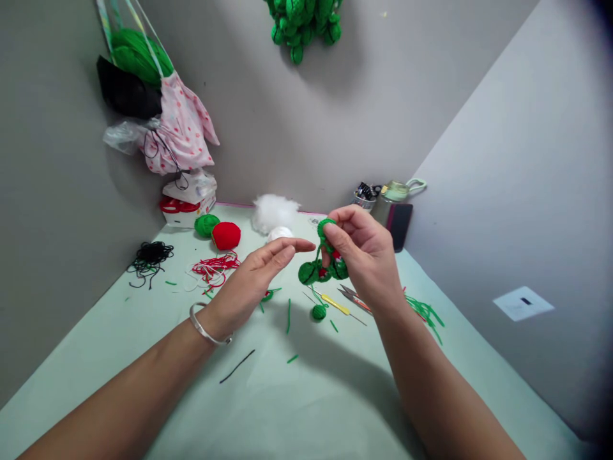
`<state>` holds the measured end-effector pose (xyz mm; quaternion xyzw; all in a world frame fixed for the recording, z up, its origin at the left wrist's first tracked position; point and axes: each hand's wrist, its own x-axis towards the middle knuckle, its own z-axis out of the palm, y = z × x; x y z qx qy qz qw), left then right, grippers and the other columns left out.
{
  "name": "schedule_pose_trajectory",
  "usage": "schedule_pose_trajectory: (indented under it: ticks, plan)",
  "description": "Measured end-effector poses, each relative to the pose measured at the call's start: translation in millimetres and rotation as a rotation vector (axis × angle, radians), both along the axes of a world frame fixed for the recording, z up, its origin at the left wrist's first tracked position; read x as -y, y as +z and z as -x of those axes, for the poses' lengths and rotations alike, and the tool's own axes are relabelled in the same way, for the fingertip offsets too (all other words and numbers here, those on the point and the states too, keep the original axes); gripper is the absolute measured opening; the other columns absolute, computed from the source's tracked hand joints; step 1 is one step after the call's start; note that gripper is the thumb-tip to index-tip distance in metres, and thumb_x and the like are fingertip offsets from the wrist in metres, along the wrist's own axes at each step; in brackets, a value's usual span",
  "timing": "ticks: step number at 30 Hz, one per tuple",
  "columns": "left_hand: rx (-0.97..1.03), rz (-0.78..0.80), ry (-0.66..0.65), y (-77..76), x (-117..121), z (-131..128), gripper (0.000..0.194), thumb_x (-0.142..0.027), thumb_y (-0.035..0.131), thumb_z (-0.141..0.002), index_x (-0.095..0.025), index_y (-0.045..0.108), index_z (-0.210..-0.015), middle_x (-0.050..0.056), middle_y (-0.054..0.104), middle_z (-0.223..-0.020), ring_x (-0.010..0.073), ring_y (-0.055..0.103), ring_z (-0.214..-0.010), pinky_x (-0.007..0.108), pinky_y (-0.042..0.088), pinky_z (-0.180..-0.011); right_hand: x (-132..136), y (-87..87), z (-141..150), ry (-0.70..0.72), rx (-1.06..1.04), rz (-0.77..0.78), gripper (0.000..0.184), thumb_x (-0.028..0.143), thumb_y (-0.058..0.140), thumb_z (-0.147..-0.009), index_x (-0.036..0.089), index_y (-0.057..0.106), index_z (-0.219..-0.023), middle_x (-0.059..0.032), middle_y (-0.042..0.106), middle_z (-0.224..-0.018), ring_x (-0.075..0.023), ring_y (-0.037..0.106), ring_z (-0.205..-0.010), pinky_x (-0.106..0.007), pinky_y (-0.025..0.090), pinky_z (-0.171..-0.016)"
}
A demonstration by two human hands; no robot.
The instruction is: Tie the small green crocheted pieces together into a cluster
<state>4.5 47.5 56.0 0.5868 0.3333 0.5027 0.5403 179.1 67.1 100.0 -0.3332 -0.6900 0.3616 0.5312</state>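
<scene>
My right hand (368, 255) pinches a green crocheted piece (309, 273) between thumb and fingers and holds it above the table. Round green parts with dark lines hang from the piece, and bits of red show among them. Beside it, my left hand (253, 275) is stretched out flat, its fingertips close to the piece; whether they touch it I cannot tell. Below lie a crochet hook (335, 304) with a yellow handle, a small green yarn ball (318, 312) and scissors (353, 297), partly hidden behind my right hand.
Red yarn (226, 236), green yarn (207, 225) and white stuffing (274, 213) stand at the back. Black yarn (152, 255) is at the left, green strands (428, 312) at the right. A phone (400, 225) leans near a jar (385, 206). A pink bag (184, 121) hangs on the wall.
</scene>
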Motion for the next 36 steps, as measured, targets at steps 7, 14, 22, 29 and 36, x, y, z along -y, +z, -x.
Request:
schedule_pose_trajectory:
  ticks: [7, 14, 22, 29, 36]
  plan:
    - [0.029, 0.148, -0.174, 2.1, 3.8, 4.7, 0.022, -0.037, 0.066, -0.092, -0.019, 0.073, -0.102, 0.004, 0.073, -0.094, 0.0171, 0.064, -0.086, 0.033, 0.047, -0.085, -0.3, -0.9, -1.7, 0.057, 0.03, 0.032, 0.024, 0.042, 0.068, -0.091, 0.021, 0.056, -0.087, 0.0044, 0.058, -0.068, -0.0074, 0.056, -0.053, -0.02, 0.044, -0.048]
    - [-0.004, 0.41, -0.234, -13.7, 17.8, 25.0, 0.025, -0.042, 0.071, -0.088, -0.019, 0.075, -0.097, 0.006, 0.075, -0.093, 0.0172, 0.065, -0.085, 0.03, 0.046, -0.076, -1.4, -36.8, -16.1, 0.264, 0.169, 0.333, 0.03, 0.046, 0.067, -0.09, 0.018, 0.056, -0.085, 0.0046, 0.057, -0.065, -0.0076, 0.052, -0.053, -0.02, 0.039, -0.047]
    - [0.14, 0.637, -0.245, -60.6, 36.5, 11.9, 0.03, -0.038, 0.07, -0.089, -0.013, 0.077, -0.104, 0.011, 0.075, -0.1, 0.0179, 0.066, -0.091, 0.029, 0.05, -0.085, 3.8, -73.8, -51.0, 0.117, 0.711, 0.19, 0.021, 0.035, 0.049, -0.1, 0.019, 0.063, -0.097, -0.0026, 0.068, -0.085, -0.0139, 0.059, -0.071, -0.027, 0.043, -0.066]
    - [0.105, 0.68, -0.182, -66.8, 37.7, 13.0, 0.034, -0.036, 0.066, -0.091, -0.012, 0.074, -0.113, 0.014, 0.076, -0.109, 0.0233, 0.068, -0.104, 0.034, 0.051, -0.092, -6.2, -71.2, -77.5, -0.099, 1.367, 0.037, 0.018, 0.029, 0.051, -0.098, 0.021, 0.068, -0.1, -0.006, 0.072, -0.101, -0.0175, 0.063, -0.076, -0.028, 0.03, -0.061]
    - [0.081, 0.622, -0.197, -78.5, 38.3, 15.3, 0.031, -0.033, 0.073, -0.086, -0.018, 0.074, -0.113, 0.009, 0.077, -0.11, 0.0209, 0.068, -0.102, 0.035, 0.049, -0.095, -6.6, -74.5, -71.3, -0.022, 1.572, 0.095, 0.018, 0.017, 0.049, -0.097, 0.017, 0.061, -0.084, -0.0066, 0.069, -0.089, -0.0161, 0.06, -0.072, -0.028, 0.023, -0.058]
